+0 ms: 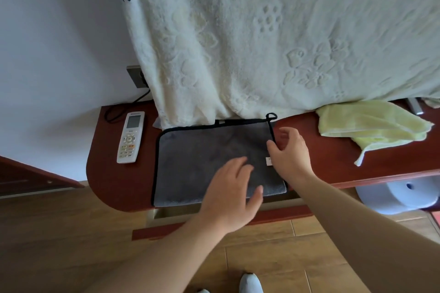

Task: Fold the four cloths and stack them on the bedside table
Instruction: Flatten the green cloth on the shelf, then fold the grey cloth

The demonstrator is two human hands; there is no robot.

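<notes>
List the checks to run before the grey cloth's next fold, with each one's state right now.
1. Grey cloth lies flat on bedside table: ok.
2. Left hand rests flat on it: ok.
3. Right hand has its right edge pinched: cannot tell.
4. Remote control clear of the cloth: ok.
5. White blanket clear of its far edge: cannot tell.
6. Yellow cloth folded: not ok, crumpled.

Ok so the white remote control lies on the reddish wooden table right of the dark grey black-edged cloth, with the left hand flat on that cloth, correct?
Wrong side: the head view shows the white remote control lying left of the dark grey black-edged cloth. It is on the reddish wooden table, and the left hand is flat on that cloth.
</notes>
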